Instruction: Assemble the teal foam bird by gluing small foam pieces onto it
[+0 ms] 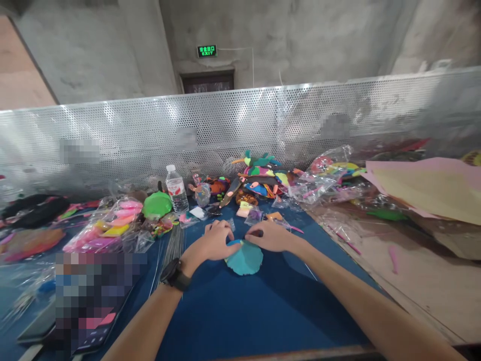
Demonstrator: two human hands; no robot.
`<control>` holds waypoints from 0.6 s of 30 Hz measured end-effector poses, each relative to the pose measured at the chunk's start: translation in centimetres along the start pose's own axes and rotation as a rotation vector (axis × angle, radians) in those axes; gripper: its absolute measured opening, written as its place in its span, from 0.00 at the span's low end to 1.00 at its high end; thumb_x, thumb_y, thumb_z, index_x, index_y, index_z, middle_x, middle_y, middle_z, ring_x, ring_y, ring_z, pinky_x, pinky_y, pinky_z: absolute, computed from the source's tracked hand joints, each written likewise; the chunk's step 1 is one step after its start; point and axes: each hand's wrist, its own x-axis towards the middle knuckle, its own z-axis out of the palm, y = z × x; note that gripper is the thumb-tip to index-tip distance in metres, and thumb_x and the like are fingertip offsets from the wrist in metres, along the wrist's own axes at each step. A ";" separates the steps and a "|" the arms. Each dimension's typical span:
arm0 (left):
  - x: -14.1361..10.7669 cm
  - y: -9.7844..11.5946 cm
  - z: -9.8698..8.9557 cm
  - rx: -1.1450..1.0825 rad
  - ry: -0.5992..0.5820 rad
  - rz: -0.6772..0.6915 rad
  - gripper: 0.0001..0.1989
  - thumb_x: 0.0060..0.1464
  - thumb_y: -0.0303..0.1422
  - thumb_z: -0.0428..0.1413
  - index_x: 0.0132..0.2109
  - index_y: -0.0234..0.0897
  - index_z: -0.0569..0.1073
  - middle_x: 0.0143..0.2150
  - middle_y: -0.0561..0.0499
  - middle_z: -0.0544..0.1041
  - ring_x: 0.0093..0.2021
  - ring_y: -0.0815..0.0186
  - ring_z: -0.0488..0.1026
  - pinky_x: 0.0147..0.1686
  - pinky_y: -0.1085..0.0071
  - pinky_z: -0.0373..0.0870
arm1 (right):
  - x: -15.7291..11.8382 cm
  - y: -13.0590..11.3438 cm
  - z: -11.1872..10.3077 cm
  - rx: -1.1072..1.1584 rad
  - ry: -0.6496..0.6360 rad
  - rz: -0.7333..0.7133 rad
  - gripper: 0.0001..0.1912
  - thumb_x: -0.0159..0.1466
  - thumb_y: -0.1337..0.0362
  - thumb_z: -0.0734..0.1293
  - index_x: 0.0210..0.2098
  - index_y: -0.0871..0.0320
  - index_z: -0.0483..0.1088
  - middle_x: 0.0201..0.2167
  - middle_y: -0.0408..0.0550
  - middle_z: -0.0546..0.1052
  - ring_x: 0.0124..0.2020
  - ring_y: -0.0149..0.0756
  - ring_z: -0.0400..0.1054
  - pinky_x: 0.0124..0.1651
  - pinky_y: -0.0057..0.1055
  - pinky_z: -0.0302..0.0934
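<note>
A flat, roundish turquoise sheet of modelling clay (245, 260) with a wavy edge lies on the blue tabletop in front of me. At its far left edge, my left hand (217, 241) has thumb and fingers closed on the rim, beside a darker blue strip (235, 242). Fingers bent, my right hand (272, 235) pinches the far right part of the same rim. Both sets of fingertips partly cover the far edge, so its shape there is hidden. A dark watch (173, 273) is on my left wrist.
Small clay packets (246, 209), a water bottle (176, 189) and colourful clay figures (259, 175) stand beyond my hands. Bagged clay (116, 225), thin wires (173, 250) and phones (101, 326) lie left. Paper sheets (428, 185) rest right; a perforated metal panel (233, 120) borders the back.
</note>
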 end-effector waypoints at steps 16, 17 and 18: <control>0.5 0.5 -1.7 -0.471 0.021 0.010 0.13 0.57 0.40 0.53 0.44 0.38 0.74 0.43 0.46 0.78 0.44 0.61 0.74 0.44 0.68 0.67 | 0.1 0.3 -1.7 0.603 -0.042 0.070 0.18 0.59 0.52 0.68 0.41 0.59 0.67 0.25 0.40 0.68 0.22 0.25 0.57 0.24 0.23 0.51; 0.6 0.6 -1.8 -0.497 0.036 0.003 0.13 0.57 0.40 0.53 0.44 0.37 0.74 0.43 0.46 0.78 0.44 0.61 0.74 0.45 0.68 0.67 | 0.2 0.4 -1.9 0.619 0.011 0.053 0.18 0.60 0.52 0.67 0.41 0.59 0.68 0.26 0.41 0.69 0.24 0.26 0.58 0.25 0.23 0.52; 0.7 0.7 -1.9 -0.522 0.054 -0.003 0.14 0.57 0.41 0.53 0.43 0.37 0.75 0.43 0.46 0.78 0.44 0.61 0.74 0.45 0.68 0.68 | 0.2 0.5 -1.9 0.624 0.058 0.043 0.18 0.60 0.52 0.67 0.41 0.59 0.68 0.28 0.43 0.70 0.25 0.26 0.60 0.26 0.23 0.54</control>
